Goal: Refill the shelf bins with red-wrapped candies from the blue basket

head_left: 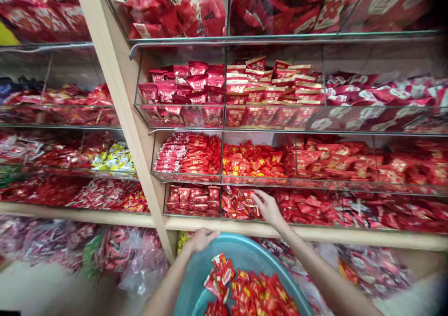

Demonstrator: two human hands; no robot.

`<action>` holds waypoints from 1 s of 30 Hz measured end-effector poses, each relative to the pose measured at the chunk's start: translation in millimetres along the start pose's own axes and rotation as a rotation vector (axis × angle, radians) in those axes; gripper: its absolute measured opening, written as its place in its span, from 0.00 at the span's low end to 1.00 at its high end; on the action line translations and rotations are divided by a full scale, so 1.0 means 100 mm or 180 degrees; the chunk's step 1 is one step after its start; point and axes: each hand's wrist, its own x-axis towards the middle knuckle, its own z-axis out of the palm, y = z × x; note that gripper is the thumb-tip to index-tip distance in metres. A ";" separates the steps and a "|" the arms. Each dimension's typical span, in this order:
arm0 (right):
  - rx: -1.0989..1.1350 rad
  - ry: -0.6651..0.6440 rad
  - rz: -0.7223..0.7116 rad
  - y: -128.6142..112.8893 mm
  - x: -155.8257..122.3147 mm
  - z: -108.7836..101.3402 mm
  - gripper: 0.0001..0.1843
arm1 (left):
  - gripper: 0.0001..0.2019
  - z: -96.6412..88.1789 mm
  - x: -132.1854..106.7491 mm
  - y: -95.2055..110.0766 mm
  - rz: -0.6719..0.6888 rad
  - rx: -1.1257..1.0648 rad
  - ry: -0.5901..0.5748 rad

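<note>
My left hand grips the far left rim of a teal plastic basket, its fingers lying over the edge. In the basket lie small red snack packets with yellow print, and a few red-and-white packets at the left. My right hand reaches to the lowest shelf compartment, at a pile of shiny red packets. Its fingers point left, spread apart, by the packets; no packet shows clearly in its grasp.
Wooden shelving with clear dividers and front panes rises ahead, full of red packets. Upright packets stand in rows higher up. A wooden ledge runs below the lowest compartments. Clear bags of packets sit underneath.
</note>
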 end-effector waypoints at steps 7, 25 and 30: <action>0.1846 -0.0673 0.2145 -0.07 -0.48 0.12 0.13 | 0.37 0.00 -0.03 0.04 -0.0118 -0.0058 0.0008; 0.0481 -0.1525 0.3088 0.31 -1.24 0.64 0.07 | 0.34 0.02 -0.05 0.06 -0.0106 -0.0070 0.0091; -0.0021 -0.1449 0.2939 0.38 -1.28 0.82 0.06 | 0.33 0.02 -0.06 0.06 -0.0067 -0.0083 0.0103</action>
